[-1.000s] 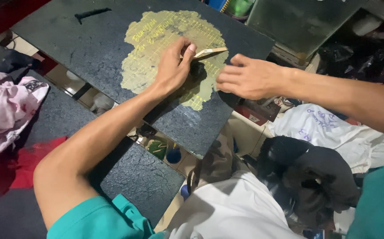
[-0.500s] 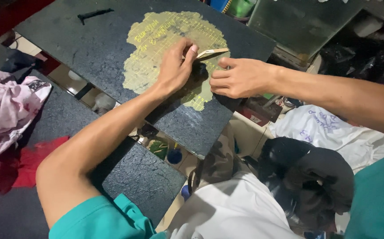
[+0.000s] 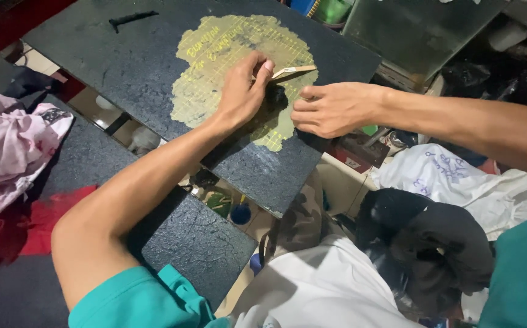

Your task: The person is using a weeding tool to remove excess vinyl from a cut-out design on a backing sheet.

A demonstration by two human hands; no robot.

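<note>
Fingers (image 3: 262,68) of the left hand (image 3: 244,91) still pinched the wooden stick (image 3: 294,71) at frame centre; the right hand (image 3: 330,109), loosely curled, had edged left on the board (image 3: 123,61).

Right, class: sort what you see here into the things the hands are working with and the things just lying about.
In use:
left hand holding a flat wooden stick
right hand pressing on the dark board
yellow patch on that board

Lying about:
pink cloth
white cloth
black cloth
small black tool at the board's far edge
</note>
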